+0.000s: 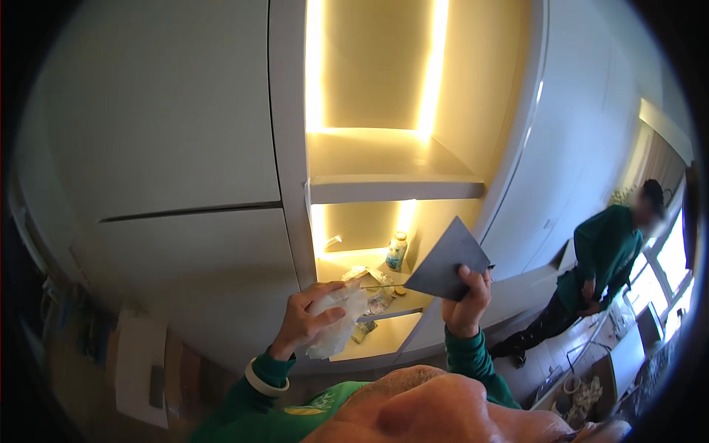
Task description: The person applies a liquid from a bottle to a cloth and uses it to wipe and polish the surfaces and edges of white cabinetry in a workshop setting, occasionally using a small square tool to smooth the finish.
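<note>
My left hand [299, 319] is closed around a crumpled, translucent white plastic bag [340, 325], in front of a lit lower shelf. To its right, my right hand [468, 306] grips a flat dark grey square plate [447, 258] by its lower edge, thumb on the face, one corner pointing up. A thin line runs between the bag and the plate; what it is I cannot tell. Behind the hands, a bottle with a blue-green label [396, 252] stands upright on the shelf. Crumpled wrappers [380, 301] and a small round yellowish item [399, 291] lie nearby.
An upper shelf [384, 190] with strip lights juts out above. Flat cabinet doors [185, 133] flank the niche. At right, a person in a green top [607, 251] stands near a window, beside an open box [617, 369] and clutter on the floor.
</note>
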{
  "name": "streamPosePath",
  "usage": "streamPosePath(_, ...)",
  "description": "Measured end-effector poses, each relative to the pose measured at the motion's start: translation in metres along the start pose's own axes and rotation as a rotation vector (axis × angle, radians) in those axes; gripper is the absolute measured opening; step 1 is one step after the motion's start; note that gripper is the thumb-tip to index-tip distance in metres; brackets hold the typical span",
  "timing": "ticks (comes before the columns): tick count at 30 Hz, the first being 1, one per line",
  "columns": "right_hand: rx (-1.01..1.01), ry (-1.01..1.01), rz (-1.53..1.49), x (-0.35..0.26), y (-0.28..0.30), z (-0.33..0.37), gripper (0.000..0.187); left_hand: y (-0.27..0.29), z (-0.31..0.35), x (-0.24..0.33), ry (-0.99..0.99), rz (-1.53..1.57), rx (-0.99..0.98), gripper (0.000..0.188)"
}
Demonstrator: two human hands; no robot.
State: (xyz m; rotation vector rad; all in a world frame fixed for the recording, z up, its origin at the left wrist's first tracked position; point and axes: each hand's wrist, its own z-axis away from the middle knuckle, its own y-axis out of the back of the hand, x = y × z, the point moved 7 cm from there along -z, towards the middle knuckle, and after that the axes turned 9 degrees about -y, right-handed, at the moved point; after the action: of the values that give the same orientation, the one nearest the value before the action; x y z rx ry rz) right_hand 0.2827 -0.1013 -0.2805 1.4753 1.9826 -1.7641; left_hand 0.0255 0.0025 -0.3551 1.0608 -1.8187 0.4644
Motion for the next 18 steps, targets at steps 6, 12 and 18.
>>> streamPosePath(6, -0.342, -0.302, 0.499, 0.080, -0.048, 0.029, 0.021, 0.008, 0.011, 0.052, -0.427, -0.179, -0.077, 0.058)
streamPosePath(12, -0.806, 0.112, 1.028, 0.063, -0.130, 0.022, 0.032, 0.048, 0.041, 0.043, -0.323, 0.122, 0.175, 0.022)
streamPosePath(18, -0.358, 0.626, 0.937, -0.035, -0.220, -0.118, 0.021, 0.122, 0.093, 0.009, -0.224, -0.243, 0.082, 0.013)
